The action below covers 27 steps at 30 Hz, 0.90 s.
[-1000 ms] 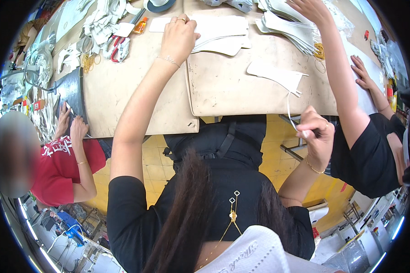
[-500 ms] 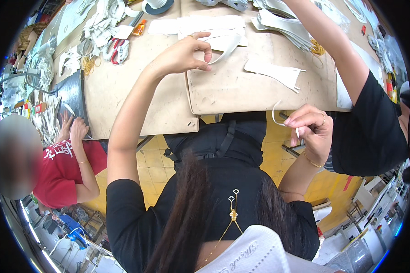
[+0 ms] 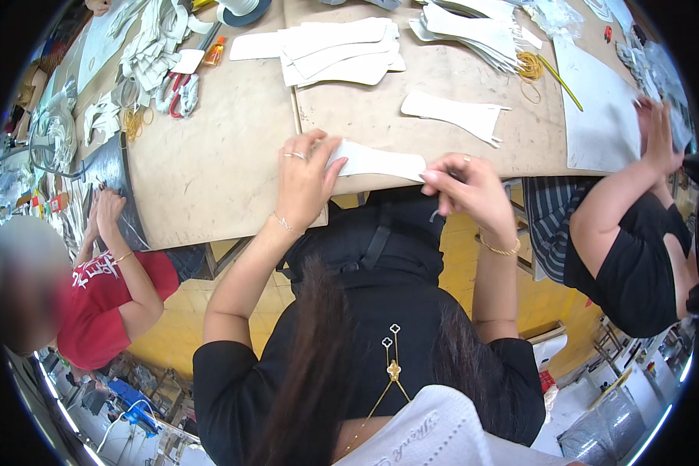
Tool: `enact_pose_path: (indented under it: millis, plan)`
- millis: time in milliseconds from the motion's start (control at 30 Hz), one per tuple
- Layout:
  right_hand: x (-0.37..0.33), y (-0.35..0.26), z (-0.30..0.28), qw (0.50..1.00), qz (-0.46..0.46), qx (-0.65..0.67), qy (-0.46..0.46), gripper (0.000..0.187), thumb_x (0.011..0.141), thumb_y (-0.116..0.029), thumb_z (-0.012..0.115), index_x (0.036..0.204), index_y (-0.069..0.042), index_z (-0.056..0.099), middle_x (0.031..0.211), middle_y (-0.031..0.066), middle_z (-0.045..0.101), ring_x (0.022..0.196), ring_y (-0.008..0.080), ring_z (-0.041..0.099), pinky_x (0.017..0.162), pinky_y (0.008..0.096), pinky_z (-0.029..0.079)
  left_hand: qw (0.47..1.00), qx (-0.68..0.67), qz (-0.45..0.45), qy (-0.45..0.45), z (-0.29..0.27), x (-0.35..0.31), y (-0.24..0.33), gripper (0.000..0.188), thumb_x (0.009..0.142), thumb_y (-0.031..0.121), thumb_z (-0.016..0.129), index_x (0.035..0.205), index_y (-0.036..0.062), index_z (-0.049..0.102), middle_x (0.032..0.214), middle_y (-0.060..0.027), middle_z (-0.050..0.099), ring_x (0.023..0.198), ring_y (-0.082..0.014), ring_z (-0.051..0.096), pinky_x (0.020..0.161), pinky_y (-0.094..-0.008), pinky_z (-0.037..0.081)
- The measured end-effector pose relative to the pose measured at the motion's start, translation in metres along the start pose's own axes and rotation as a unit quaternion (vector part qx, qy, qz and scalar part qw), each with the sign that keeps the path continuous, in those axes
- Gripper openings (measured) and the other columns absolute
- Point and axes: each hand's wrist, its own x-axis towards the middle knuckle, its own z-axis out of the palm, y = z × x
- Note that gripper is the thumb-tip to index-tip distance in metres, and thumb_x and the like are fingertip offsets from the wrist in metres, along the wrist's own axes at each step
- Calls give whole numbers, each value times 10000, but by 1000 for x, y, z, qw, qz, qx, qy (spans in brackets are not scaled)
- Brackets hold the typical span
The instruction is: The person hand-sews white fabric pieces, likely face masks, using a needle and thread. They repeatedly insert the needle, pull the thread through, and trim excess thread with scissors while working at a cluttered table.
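In front of the white stack (image 3: 342, 50), the left hand (image 3: 309, 175), grip curled, is holding a white piece (image 3: 377, 161), best kept flat, while the right hand (image 3: 470, 186), grip nearly closed, is touching its end, hold unclear.

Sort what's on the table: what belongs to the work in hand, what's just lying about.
Work in hand:
- flat white flared piece, between left hand and right hand
- likely the stack of flat white pieces

Apparently lying about:
- small orange bottle
- thin yellow stick
- looped yellow bands
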Motion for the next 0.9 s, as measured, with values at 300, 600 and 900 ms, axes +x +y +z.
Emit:
enact_pose_path:
  millis: [300, 600, 900]
  plan:
    - [90, 4, 66, 978, -57, -199, -24, 245, 936, -222, 691, 896, 18, 720, 699, 88, 712, 489, 123, 624, 517, 277, 506, 992, 93, 88, 6, 12, -24, -5, 332, 869, 180, 740, 1181, 77, 687, 1235, -60, 620, 1167, -229, 571, 939, -440, 415]
    - [102, 5, 72, 967, -56, -247, -11, 220, 890, -222, 699, 843, -13, 751, 630, 95, 691, 519, 198, 671, 598, 346, 543, 994, 72, 84, 13, 15, -26, -7, 366, 841, 154, 765, 1192, 80, 688, 1259, -63, 612, 1190, -243, 557, 969, -443, 400]
    - [109, 10, 78, 952, -84, -295, 14, 252, 854, -271, 720, 834, -23, 758, 664, 160, 685, 686, 346, 698, 682, 431, 550, 995, 61, 82, 11, 15, -24, -7, 388, 814, 147, 767, 1187, 80, 680, 1321, -64, 611, 1175, -242, 565, 965, -437, 404]
